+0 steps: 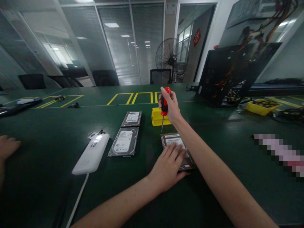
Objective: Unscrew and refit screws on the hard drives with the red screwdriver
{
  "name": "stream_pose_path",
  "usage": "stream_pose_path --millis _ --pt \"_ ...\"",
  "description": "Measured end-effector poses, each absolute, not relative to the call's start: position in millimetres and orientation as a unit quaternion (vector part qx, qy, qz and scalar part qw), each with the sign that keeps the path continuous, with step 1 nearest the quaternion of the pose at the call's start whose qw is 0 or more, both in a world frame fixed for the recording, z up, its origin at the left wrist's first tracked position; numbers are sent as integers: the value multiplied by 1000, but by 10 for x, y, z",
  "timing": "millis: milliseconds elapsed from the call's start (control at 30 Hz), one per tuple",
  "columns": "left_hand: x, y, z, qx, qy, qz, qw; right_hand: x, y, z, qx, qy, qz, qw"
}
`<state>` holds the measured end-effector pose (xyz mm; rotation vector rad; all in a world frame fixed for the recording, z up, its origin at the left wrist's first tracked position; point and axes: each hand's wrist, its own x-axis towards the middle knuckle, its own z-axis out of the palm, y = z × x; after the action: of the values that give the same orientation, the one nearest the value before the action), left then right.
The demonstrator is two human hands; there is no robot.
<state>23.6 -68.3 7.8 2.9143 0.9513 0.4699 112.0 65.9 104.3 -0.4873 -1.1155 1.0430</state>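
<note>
My right hand (174,106) is wrapped round the red and black handle of a screwdriver (164,104), held upright. Its shaft points down, with the tip at the far left corner of a hard drive (174,136) lying label up on the table. Across that drive's label rests my left hand (167,164), fingers stretched out and thumb by the near edge; part of the drive is hidden beneath it. Just behind the screwdriver is a yellow block-shaped holder (156,117), partly covered by my right hand. Two more hard drives, a nearer one (123,141) and a farther one (131,118), lie end to end at left.
A white power bank (91,155) with a cable lies left of the drives. Another person's hand (8,147) is at the left edge. At right stand a black computer case (220,72) and a yellow tray (261,109) on the green table (225,133).
</note>
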Motion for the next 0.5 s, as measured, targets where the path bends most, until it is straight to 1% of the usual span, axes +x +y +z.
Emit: stream_pose_path --millis 67,200,400,500 --pt "238 -685 78 939 307 151 19 1123 690 1030 -217 -497 472 695" --pt "237 -688 84 939 309 151 18 1118 693 1038 -190 -512 510 664" --pt "232 -687 107 939 309 148 25 1098 633 1063 -214 -512 479 680" --pt "228 -688 120 940 309 146 23 1105 658 1049 -198 -513 489 677"
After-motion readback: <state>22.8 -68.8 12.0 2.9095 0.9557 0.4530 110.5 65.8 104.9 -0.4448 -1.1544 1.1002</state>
